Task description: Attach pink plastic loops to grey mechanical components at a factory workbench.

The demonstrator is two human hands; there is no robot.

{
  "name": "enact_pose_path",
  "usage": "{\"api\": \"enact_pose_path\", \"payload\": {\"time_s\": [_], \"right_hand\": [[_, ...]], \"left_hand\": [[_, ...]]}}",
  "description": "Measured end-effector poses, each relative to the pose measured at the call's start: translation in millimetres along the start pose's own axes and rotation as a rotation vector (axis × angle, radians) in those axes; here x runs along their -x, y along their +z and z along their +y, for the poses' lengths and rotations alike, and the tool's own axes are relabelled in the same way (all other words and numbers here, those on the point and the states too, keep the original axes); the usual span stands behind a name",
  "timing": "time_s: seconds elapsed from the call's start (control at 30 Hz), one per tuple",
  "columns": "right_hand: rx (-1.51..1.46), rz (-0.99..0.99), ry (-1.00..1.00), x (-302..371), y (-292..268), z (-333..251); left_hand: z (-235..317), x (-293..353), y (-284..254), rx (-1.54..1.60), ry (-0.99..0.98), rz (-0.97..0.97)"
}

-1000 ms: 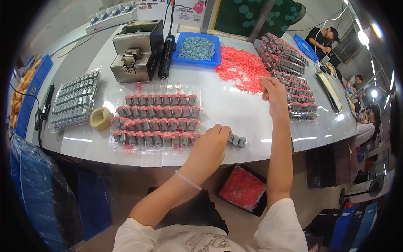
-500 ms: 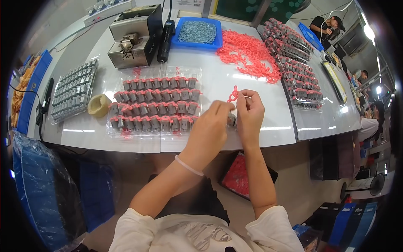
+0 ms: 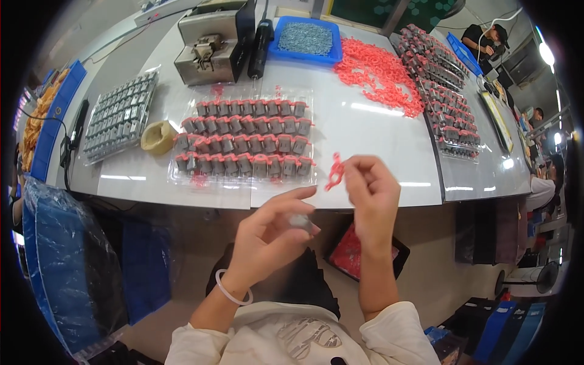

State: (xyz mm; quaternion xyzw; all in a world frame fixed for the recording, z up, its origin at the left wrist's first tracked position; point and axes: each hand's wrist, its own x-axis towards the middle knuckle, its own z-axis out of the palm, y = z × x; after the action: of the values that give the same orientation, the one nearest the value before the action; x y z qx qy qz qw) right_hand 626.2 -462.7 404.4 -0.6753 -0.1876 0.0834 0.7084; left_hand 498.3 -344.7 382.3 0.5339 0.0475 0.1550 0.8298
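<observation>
In front of the table's near edge, my left hand (image 3: 258,243) pinches a small grey block-shaped part (image 3: 300,222) between thumb and fingers. The part is blurred and its far side is partly hidden by the fingers. To its right, my right hand (image 3: 376,198) is closed on one end of a thin red plastic piece with ring-shaped loops (image 3: 334,173). That piece sticks out leftward from the fingertips, apart from the grey part. Left of my hands, rows of grey parts topped with red pieces (image 3: 243,145) stand in a clear plastic tray (image 3: 210,180).
A loose red pile (image 3: 380,76) lies beyond my right hand, beside a blue tray (image 3: 336,56) of small screws. A black electric screwdriver (image 3: 260,48) hangs by a metal fixture (image 3: 213,67). Left are a tape roll (image 3: 159,139) and a tray of grey parts (image 3: 120,118). Filled trays stand right.
Both hands have drawn nearer to my body and apart from each other. My left hand has turned, showing the grey part. The red piece has come along in my right hand.
</observation>
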Motion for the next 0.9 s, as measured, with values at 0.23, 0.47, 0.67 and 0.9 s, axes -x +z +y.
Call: {"api": "enact_pose_path", "payload": {"time_s": [0.23,0.47,0.67,0.9], "right_hand": [[0.194,-0.151,-0.149,67.3,14.6,24.2],[0.103,-0.214,-0.026,109.9,27.7,47.0],[0.051,-0.297,0.178,133.1,29.3,43.3],[0.150,-0.322,0.042,141.6,25.2,56.9]], "left_hand": [[-14.1,37.6,-18.1,-0.318,0.038,-0.068],[-37.9,88.7,-38.1,-0.152,-0.023,-0.036],[-45.5,109.8,-44.8,-0.016,-0.058,-0.022],[-46.6,119.9,-46.1,-0.230,-0.065,-0.049]]}}
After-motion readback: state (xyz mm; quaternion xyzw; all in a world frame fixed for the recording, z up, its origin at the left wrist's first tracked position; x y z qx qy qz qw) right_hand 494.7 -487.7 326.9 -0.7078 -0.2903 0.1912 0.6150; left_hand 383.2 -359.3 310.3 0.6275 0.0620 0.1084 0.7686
